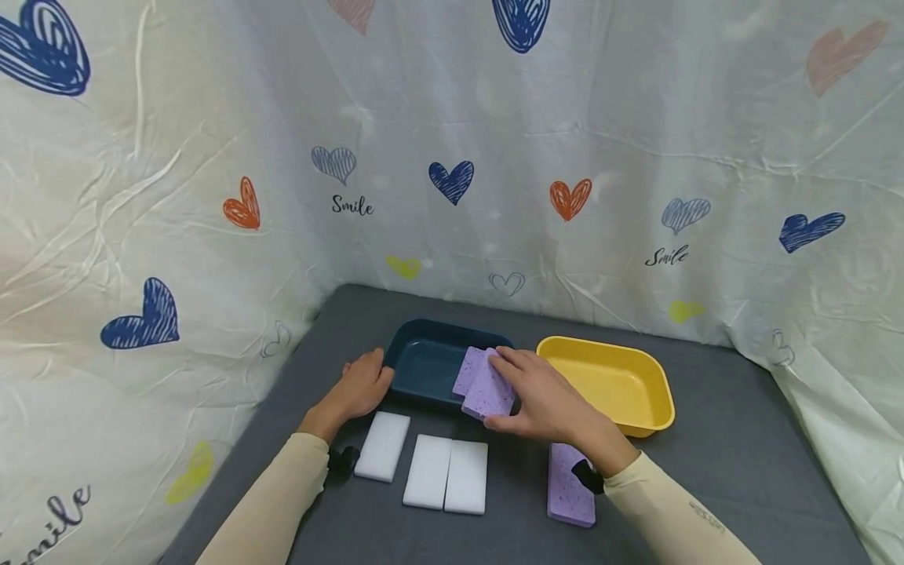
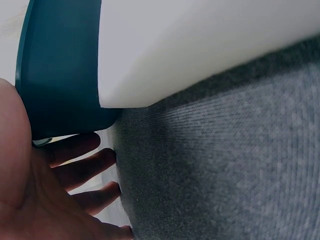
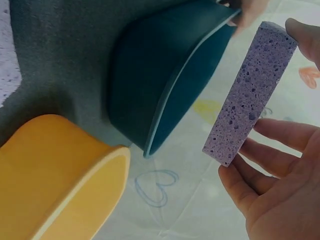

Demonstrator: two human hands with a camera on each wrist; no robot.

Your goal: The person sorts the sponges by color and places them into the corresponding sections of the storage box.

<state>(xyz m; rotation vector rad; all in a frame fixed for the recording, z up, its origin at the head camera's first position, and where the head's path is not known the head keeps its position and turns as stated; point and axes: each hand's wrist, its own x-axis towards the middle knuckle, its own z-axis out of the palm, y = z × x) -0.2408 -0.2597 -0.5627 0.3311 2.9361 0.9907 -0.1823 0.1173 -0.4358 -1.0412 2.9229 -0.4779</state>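
Note:
My right hand [image 1: 540,392] grips a purple sponge [image 1: 489,390] over the right front of a dark teal bin [image 1: 424,369]. In the right wrist view this speckled sponge [image 3: 250,95] is seen edge-on, between the thumb and fingers. Another purple sponge [image 1: 468,369] shows partly behind it, overlapping the bin's inside. At the bin's left end, my left hand [image 1: 362,384] holds the rim. The left wrist view shows the corner of the teal bin [image 2: 60,70] between the thumb and the spread fingers [image 2: 85,170].
A yellow bin [image 1: 614,380] stands right of the teal one. In front lie a single white sponge [image 1: 383,446] and a white pair [image 1: 446,473] side by side. One more purple sponge [image 1: 570,486] lies beneath the right forearm. A heart-printed curtain [image 1: 452,118] hangs behind the grey table [image 1: 508,541].

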